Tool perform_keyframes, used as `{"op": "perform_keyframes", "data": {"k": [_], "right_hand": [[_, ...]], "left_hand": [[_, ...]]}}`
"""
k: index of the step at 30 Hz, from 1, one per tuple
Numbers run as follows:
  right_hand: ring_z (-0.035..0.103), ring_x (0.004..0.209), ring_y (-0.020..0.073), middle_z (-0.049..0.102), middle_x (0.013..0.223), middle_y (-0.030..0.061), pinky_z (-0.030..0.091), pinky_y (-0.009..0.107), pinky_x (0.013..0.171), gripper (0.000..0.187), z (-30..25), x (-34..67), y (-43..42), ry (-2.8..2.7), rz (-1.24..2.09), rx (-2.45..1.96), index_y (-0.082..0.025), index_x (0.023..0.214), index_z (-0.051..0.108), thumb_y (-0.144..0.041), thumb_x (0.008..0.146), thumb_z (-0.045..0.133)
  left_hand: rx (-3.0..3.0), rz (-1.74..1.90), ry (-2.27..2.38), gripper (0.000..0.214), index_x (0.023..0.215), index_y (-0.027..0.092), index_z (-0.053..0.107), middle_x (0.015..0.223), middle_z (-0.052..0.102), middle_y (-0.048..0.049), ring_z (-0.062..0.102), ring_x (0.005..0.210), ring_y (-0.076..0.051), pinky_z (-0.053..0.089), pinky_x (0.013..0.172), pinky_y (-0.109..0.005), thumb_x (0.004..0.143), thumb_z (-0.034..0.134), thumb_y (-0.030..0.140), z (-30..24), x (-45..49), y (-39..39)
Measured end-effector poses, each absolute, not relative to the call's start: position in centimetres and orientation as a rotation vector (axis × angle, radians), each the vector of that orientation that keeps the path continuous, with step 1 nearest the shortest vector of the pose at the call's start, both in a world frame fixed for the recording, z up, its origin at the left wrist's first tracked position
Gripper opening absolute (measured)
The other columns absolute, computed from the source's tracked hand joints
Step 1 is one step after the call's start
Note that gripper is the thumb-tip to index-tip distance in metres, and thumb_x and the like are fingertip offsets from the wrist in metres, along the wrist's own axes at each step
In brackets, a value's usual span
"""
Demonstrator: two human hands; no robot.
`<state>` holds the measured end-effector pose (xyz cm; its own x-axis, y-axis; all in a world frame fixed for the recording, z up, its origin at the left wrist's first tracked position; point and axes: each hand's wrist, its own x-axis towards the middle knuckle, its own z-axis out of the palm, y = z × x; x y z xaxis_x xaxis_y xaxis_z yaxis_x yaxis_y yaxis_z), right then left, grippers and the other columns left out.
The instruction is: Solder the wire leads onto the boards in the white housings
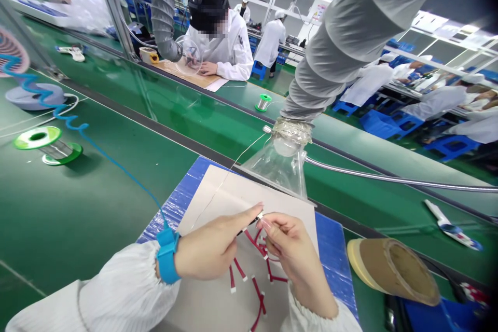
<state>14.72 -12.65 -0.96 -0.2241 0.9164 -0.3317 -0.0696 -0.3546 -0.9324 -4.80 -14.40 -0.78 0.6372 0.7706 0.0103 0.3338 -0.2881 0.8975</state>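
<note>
Over the pale board [218,181] my two hands meet. My right hand [290,236] pinches a small white connector [260,215] between thumb and fingertips. My left hand [213,246] is closed, its index finger stretched along to that connector; a thin dark edge shows beneath it, but what it is I cannot tell. A blue wrist strap [167,257] with a coiled cord is on my left wrist. Below and between the hands lie several short red cables [257,290] with white connector ends, partly hidden by the right hand.
A clear fume hood [278,166] on a grey duct [330,41] stands just beyond the board. Solder spools [39,137] are at left and across the bench. A large tape roll [392,270] and a white-handled tool [453,228] lie right. A co-worker [218,36] sits opposite.
</note>
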Motion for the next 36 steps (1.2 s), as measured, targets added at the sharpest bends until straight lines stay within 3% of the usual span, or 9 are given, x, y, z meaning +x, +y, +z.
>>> {"op": "perform_keyframes", "data": {"k": [8, 13, 18, 27, 36], "right_hand": [[0.024, 0.034, 0.0013, 0.041, 0.041, -0.0049, 0.015, 0.018, 0.036, 0.046, -1.0, 15.6, -12.7, -1.130, 1.737, -1.259, -0.012, 0.065, 0.070, -0.055, 0.057, 0.085], [0.022, 0.033, 0.0016, 0.035, 0.038, -0.0079, 0.016, 0.018, 0.035, 0.045, -1.2, 15.1, -12.6, -1.109, 1.741, -1.222, -0.014, 0.066, 0.068, -0.055, 0.058, 0.084], [0.024, 0.032, 0.0018, 0.037, 0.040, -0.0079, 0.017, 0.018, 0.034, 0.046, -1.3, 14.5, -12.8, -1.085, 1.720, -1.203, -0.015, 0.067, 0.067, -0.058, 0.062, 0.081], [0.025, 0.032, 0.0017, 0.048, 0.041, -0.0027, 0.017, 0.018, 0.033, 0.041, -1.1, 15.5, -12.6, -1.112, 1.743, -1.221, -0.013, 0.064, 0.070, -0.050, 0.059, 0.085], [0.024, 0.031, 0.0021, 0.032, 0.035, -0.0087, 0.018, 0.017, 0.033, 0.043, -1.2, 14.3, -13.0, -1.026, 1.675, -1.241, -0.015, 0.063, 0.069, -0.055, 0.055, 0.085]], "left_hand": [[1.975, 0.507, 0.807, 0.087, 0.155, 0.026, 0.014, 0.161, 0.026, -0.0049, 0.034, 0.144, -0.023, 0.033, 0.119, -0.045, 0.077, 0.039, -0.003, -0.2, -5.3, -14.3], [1.973, 0.515, 0.840, 0.087, 0.155, 0.025, 0.013, 0.160, 0.028, -0.0070, 0.034, 0.144, -0.022, 0.034, 0.118, -0.045, 0.078, 0.039, -0.003, -0.2, -5.2, -14.2], [1.922, 0.554, 0.883, 0.085, 0.155, 0.026, 0.014, 0.158, 0.033, -0.0077, 0.038, 0.142, -0.023, 0.037, 0.117, -0.046, 0.079, 0.040, -0.002, -0.5, -4.8, -14.5], [2.005, 0.481, 0.790, 0.086, 0.155, 0.022, 0.017, 0.160, 0.027, -0.0080, 0.032, 0.145, -0.023, 0.033, 0.119, -0.045, 0.076, 0.039, -0.003, -0.3, -5.3, -14.1], [1.951, 0.528, 0.892, 0.086, 0.155, 0.020, 0.014, 0.160, 0.026, -0.0106, 0.031, 0.145, -0.024, 0.033, 0.119, -0.049, 0.076, 0.039, -0.004, -0.4, -4.4, -14.7]]}}
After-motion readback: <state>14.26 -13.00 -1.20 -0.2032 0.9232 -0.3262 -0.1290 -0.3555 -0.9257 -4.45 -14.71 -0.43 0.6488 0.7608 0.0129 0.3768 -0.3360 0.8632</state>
